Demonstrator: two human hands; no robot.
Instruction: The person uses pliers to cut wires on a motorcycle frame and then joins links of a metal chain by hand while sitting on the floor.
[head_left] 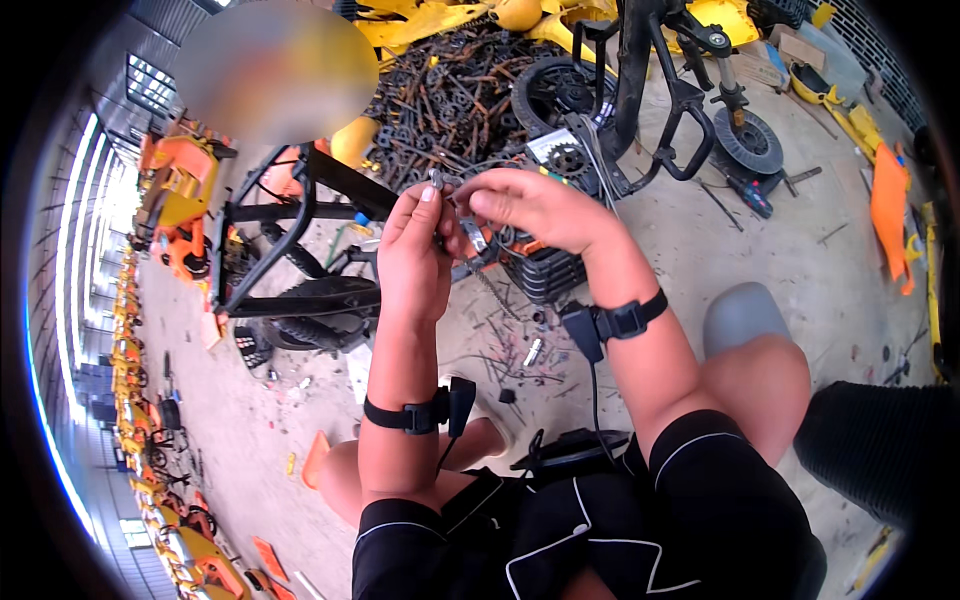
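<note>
My left hand [415, 235] is raised in front of me, thumb and fingers closed on a small silvery metal part [436, 178] whose tip sticks up past the thumb. Close beside it, my right hand [535, 208] has its thumb and fingers bent together, almost meeting the left fingers. Whatever the right fingers may pinch is hidden. Below both hands lies a black finned engine [548, 272] with wires and a toothed sprocket [568, 160]. A dark chain-like strand [492, 288] runs beneath the left hand.
A black vehicle frame [290, 305] lies to the left. Behind sits a heap of rusty metal parts [450, 95]. At the right are a fork with a wheel [748, 142], a power drill [752, 197] and an orange panel [886, 215]. Small scraps litter the floor [620, 400].
</note>
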